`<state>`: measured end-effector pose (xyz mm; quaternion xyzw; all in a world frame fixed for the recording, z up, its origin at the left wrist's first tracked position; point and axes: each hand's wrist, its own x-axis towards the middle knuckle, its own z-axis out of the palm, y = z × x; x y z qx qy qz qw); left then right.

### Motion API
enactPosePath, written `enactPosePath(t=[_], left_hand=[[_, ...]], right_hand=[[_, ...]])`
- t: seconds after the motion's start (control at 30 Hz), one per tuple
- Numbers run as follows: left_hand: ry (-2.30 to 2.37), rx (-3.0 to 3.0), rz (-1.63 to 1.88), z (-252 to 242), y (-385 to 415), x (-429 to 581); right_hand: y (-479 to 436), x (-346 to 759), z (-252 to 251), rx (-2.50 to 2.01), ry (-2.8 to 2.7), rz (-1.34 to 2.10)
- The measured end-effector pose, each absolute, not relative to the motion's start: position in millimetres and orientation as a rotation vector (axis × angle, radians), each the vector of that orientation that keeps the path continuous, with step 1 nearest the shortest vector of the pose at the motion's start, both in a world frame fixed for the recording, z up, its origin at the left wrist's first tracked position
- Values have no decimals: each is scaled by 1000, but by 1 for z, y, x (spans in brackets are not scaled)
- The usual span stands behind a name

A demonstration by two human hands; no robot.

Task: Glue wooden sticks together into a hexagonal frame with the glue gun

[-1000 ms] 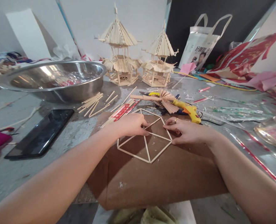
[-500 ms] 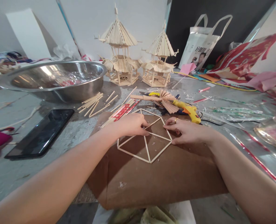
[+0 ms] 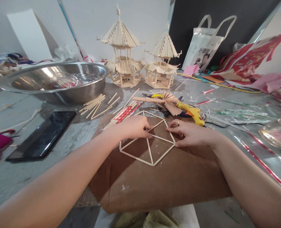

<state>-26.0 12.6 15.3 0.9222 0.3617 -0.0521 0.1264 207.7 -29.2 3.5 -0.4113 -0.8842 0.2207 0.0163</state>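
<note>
A hexagonal frame of thin wooden sticks (image 3: 136, 157), with spokes meeting near its middle, lies on a brown board (image 3: 173, 183). My left hand (image 3: 135, 126) reaches over its left side, thumb and fingers closed on the sticks at the centre, hiding the joint there. At the frame's right edge, my right hand (image 3: 190, 131) steadies the outer stick with thumb and forefinger, the other fingers curled under. Just beyond my left hand are sticks in red-and-white wrappers (image 3: 126, 114).
Behind the board lie a yellow glue gun (image 3: 192, 113) and a folded paper fan (image 3: 170, 103). Two stick pagodas (image 3: 123, 69) stand further back. To the left are a steel basin (image 3: 83, 91), loose sticks (image 3: 92, 106) and a black phone (image 3: 41, 136). Plastic wrappers (image 3: 242, 112) litter the right.
</note>
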Motion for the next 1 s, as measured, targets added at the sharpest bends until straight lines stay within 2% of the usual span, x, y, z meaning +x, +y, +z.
enactPosePath(t=[1.0], left_hand=[[1055,2705,-145,14,13,-27]], right_hand=[[-31,207,5,-1302,-2759,672]])
